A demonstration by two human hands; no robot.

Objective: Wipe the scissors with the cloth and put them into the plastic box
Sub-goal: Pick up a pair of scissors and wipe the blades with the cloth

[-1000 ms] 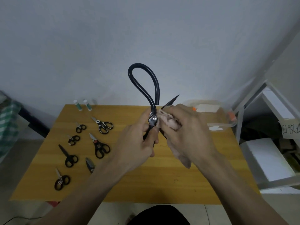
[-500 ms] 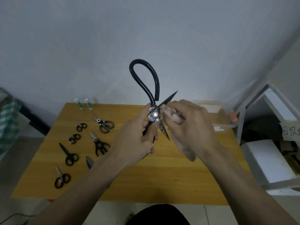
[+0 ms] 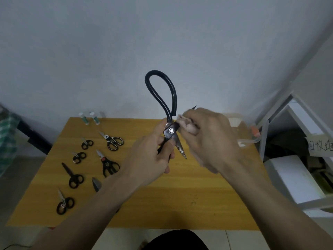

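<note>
Holding: the left hand [image 3: 153, 154] grips the large black scissors [image 3: 168, 121] just below the pivot, fingers curled round the lower handle, loop handle pointing up.
Wiping: the right hand [image 3: 210, 139] pinches the pink cloth [image 3: 187, 123] round the upper blade, fingers clamped on cloth and blade together.
Blades: apart; one tip shows above the right hand's knuckles, the other points down toward the table [image 3: 180, 204].
Change: half a second ago much of the upper blade stood bare beyond the cloth; now only its very tip shows. The scissors have tilted slightly, pivot screw facing the camera as before.
Position: the scissors are held in the air above the table's middle, well apart from the plastic box [image 3: 246, 130] at the far right edge.
Other scissors: six small pairs [image 3: 111, 141] lie in rows on the table's left half, unmoved.
Bottles: two small green ones [image 3: 90, 118] at the far left corner; labels too small to read.
Writing: a paper note [image 3: 319, 146] on the right shelf bears handwritten Chinese characters, only partly in view.
</note>
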